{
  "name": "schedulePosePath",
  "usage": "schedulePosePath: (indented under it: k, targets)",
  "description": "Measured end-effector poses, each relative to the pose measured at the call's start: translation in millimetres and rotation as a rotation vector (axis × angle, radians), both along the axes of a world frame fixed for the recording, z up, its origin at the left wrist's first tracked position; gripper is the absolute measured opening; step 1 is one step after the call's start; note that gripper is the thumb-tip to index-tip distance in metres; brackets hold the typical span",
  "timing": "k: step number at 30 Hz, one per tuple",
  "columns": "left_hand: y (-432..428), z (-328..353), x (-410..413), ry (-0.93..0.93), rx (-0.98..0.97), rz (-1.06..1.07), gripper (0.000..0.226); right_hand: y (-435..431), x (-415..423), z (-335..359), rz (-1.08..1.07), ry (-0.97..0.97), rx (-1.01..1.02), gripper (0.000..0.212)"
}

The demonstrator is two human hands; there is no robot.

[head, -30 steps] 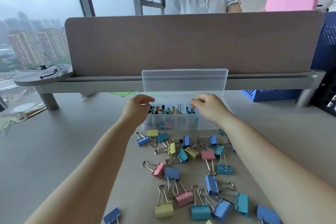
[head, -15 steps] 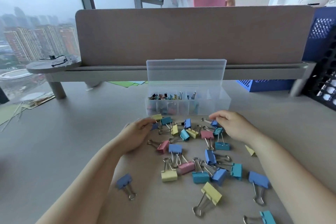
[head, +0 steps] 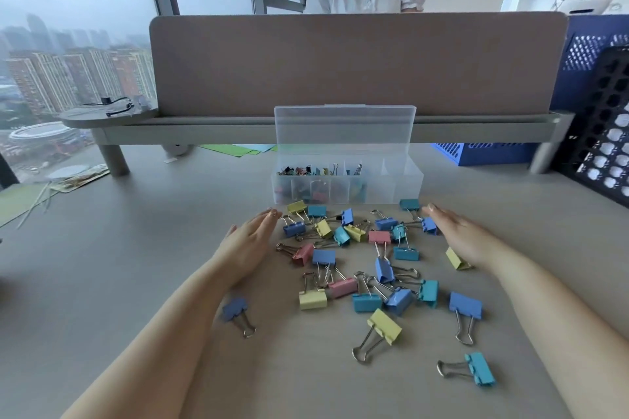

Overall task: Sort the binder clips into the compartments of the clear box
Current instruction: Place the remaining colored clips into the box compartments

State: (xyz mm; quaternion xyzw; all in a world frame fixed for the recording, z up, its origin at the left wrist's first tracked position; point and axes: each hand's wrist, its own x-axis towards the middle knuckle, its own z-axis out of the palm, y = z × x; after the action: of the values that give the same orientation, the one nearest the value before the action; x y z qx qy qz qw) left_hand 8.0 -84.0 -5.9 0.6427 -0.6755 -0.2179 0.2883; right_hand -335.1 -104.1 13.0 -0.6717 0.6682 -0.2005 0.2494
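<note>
Pink binder clips point(head: 342, 287): three; clear box point(head: 406, 188): one

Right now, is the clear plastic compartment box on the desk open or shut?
Open. The clear plastic compartment box has its lid standing upright behind it; small binder clips show above the rim.

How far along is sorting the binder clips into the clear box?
Done: small clips sit in left compartments of the clear box; right ones look empty. In hand: nothing; left hand and right hand lie open flanking the large binder clips. Left: all those clips, loose on the desk.
</note>
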Motion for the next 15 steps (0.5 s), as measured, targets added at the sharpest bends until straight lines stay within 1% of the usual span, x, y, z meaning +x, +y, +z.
schedulePosePath:
  k: [1,2,3,4,6,7,8,11,13,15]
  targets:
    - [-1,-1,-5,-0.114,0.027,-0.005,0.048,0,-1,-1,-0.015,0.01,0.042,0.079]
    - [-3,-1,-10,-0.173,0.053,0.002,0.051,0,0,-2,-0.02,-0.005,0.063,0.092]
    - [-4,0,-15,-0.17,0.06,0.0,0.053,1,3,-1,-0.009,-0.036,0.077,0.096]
    - [-3,2,-21,-0.07,0.059,0.0,0.055,2,8,1,0.01,-0.1,0.087,0.089]
    - [1,8,-32,0.289,0.044,-0.016,0.059,7,19,6,0.06,-0.248,0.107,0.071]
    - [3,11,-36,0.437,0.037,-0.023,0.062,8,23,7,0.08,-0.297,0.111,0.069]
    - [3,13,-39,0.521,0.029,-0.024,0.065,8,25,7,0.096,-0.347,0.115,0.069]
    - [3,14,-41,0.684,0.024,-0.044,0.072,9,32,4,0.119,-0.524,0.117,0.068]
    - [3,14,-36,0.791,0.034,-0.034,0.074,9,33,2,0.122,-0.627,0.085,0.058]
    - [4,15,-30,0.86,0.062,-0.028,0.074,10,30,3,0.11,-0.713,0.058,0.046]
